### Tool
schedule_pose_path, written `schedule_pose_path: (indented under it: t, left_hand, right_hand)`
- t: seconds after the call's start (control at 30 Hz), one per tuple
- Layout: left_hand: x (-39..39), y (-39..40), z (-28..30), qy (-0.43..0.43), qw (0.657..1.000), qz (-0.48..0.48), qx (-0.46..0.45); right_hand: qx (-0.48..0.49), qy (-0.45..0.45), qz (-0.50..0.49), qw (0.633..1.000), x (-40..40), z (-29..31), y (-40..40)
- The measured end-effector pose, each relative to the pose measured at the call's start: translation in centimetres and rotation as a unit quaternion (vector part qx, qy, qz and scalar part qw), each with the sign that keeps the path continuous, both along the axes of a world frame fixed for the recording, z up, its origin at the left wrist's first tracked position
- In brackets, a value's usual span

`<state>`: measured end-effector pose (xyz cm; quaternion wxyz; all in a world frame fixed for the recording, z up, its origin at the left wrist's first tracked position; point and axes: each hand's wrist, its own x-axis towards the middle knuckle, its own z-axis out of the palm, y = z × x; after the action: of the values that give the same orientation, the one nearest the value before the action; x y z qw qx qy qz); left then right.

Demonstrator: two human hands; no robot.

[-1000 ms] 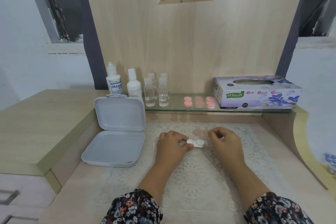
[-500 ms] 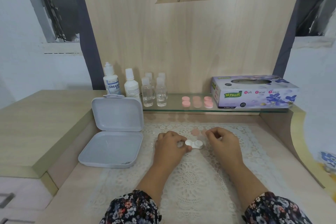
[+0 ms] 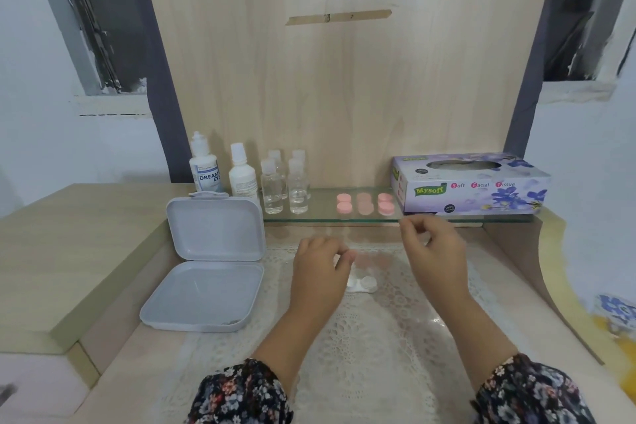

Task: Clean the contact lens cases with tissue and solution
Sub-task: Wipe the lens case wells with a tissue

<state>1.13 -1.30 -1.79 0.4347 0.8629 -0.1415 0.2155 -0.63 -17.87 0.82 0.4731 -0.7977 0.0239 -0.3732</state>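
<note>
A white contact lens case (image 3: 363, 285) lies on the lace mat (image 3: 378, 337) in front of me. My left hand (image 3: 320, 274) hovers over its left end with fingers curled and pinches a small white piece, apparently a cap. My right hand (image 3: 432, 251) is raised to the right of the case, near the glass shelf's edge, its fingers loosely curled around nothing. The tissue box (image 3: 471, 188) stands on the right of the glass shelf (image 3: 327, 217). Solution bottles (image 3: 204, 167) stand at the shelf's left, with two small clear bottles (image 3: 284, 188) beside them.
An open grey plastic box (image 3: 206, 293) sits left of the mat, its lid upright. Several pink round caps (image 3: 364, 203) lie on the shelf between the bottles and the tissue box. A raised wooden ledge (image 3: 69, 251) runs along the left.
My right hand has left the case and risen toward the shelf and the tissue box. My left hand has lifted slightly off the case, which still lies on the mat.
</note>
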Motion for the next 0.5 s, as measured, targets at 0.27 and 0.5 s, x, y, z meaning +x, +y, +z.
schedule_pose_path:
  t: [0.27,0.5]
  left_hand:
    - [3.3,-6.1,6.9,-0.082,0.99,-0.111,0.002]
    - [5.3,-9.8,8.4,-0.061,0.988,-0.145,-0.004]
  right_hand:
    - [-0.15,-0.105,-0.151,0.971,4.6,6.0,-4.1]
    - [-0.169,0.207,-0.162,0.95,9.7,9.6,-8.5]
